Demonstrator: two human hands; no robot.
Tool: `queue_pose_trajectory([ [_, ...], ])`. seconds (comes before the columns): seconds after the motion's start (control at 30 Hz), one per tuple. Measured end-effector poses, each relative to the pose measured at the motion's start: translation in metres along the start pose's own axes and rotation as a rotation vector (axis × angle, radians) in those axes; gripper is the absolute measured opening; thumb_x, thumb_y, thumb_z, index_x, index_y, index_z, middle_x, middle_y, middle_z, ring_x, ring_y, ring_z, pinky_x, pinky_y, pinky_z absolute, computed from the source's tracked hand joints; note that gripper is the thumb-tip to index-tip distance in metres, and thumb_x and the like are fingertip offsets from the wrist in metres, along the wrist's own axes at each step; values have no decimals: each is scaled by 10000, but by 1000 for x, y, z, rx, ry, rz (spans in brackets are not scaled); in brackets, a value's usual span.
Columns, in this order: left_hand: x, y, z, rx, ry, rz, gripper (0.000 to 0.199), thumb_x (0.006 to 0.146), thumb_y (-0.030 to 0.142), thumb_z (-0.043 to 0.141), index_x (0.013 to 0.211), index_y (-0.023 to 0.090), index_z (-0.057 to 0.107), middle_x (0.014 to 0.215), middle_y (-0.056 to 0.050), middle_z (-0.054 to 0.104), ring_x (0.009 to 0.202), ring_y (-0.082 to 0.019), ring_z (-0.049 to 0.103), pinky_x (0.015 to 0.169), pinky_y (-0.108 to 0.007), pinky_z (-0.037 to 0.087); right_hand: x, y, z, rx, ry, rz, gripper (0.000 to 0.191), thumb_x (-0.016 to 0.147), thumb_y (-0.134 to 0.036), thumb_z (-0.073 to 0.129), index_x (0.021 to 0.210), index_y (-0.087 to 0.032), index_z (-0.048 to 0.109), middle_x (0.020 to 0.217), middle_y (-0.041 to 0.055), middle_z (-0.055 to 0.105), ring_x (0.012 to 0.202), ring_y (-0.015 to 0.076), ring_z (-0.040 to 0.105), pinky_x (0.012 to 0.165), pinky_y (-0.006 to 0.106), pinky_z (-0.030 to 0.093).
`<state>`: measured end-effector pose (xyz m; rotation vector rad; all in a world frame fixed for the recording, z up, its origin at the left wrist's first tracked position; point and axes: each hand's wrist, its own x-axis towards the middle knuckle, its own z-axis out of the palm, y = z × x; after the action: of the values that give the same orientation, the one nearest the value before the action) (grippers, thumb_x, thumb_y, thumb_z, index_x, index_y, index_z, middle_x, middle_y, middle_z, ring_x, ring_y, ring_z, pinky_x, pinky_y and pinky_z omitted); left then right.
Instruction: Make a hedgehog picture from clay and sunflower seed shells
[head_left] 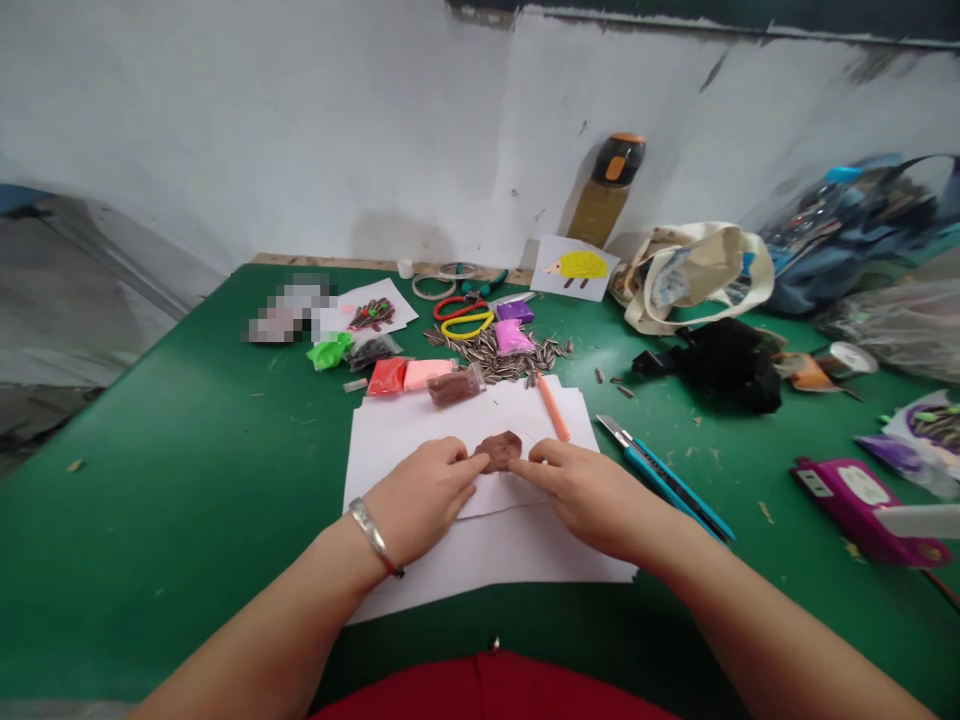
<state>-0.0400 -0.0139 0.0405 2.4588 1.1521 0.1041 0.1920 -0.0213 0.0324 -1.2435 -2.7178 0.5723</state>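
A flattened patch of brown modelling clay (499, 453) lies on a white paper sheet (480, 498), over a faint pencil or crayon outline. My left hand (427, 490), with a silver bangle on its wrist, has an index finger stretched out to the clay's left edge. From the other side, the index finger of my right hand (581, 485) touches the clay's lower right edge. Both hands rest on the paper with their other fingers loosely bent. Just beyond the right hand lies an orange crayon-like stick (553, 408). A bag of brown clay (456, 386) sits at the paper's far edge.
Sunflower seeds (480, 352) are heaped behind the paper, near red and yellow scissor handles (466, 322). A blue utility knife (667, 478) lies to the right with its blade out. Farther back stand a hedgehog drawing (574, 268), a bottle (606, 190) and a cloth bag (694, 275).
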Motion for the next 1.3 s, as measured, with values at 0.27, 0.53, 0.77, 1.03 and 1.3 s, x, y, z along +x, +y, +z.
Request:
queue_pose_trajectory([
  [0.27, 0, 7, 5, 43, 17, 2, 360, 847, 190, 529, 1205, 222, 548, 971, -75, 534, 867, -208, 501, 798, -359, 436, -1, -2, 13, -63, 63, 33, 521, 863, -65, 383, 1330, -275, 478, 944, 66, 568, 785, 176, 516, 704, 287, 396],
  [0.53, 0, 5, 4, 12, -3, -8, 243, 851, 211, 531, 1086, 205, 593, 990, -77, 527, 882, -212, 501, 817, -363, 433, -1, -4, 18, -201, 56, -31, 472, 900, -123, 390, 1339, -279, 465, 959, 78, 558, 753, 180, 477, 687, 310, 368],
  [0.77, 0, 7, 1, 24, -41, -15, 333, 866, 216, 520, 1196, 205, 559, 1007, -92, 526, 910, -230, 500, 833, -396, 438, -2, -2, 12, -87, 43, 1, 502, 877, -91, 384, 1335, -280, 469, 980, 73, 567, 800, 183, 510, 720, 307, 400],
  [1.03, -1, 6, 3, 68, -38, 10, 350, 883, 228, 509, 1231, 222, 549, 1038, -102, 525, 925, -232, 501, 833, -402, 445, -2, 0, 9, -19, 44, 28, 443, 862, -76, 400, 1233, -250, 568, 988, 78, 589, 854, 191, 545, 740, 297, 419],
  [1.3, -3, 11, 0, 81, -46, 15, 274, 896, 261, 497, 1148, 219, 596, 1030, -93, 536, 907, -226, 507, 817, -394, 455, -2, 1, 8, -13, 44, 9, 452, 869, -77, 392, 1262, -243, 545, 997, 79, 583, 852, 185, 536, 750, 298, 421],
])
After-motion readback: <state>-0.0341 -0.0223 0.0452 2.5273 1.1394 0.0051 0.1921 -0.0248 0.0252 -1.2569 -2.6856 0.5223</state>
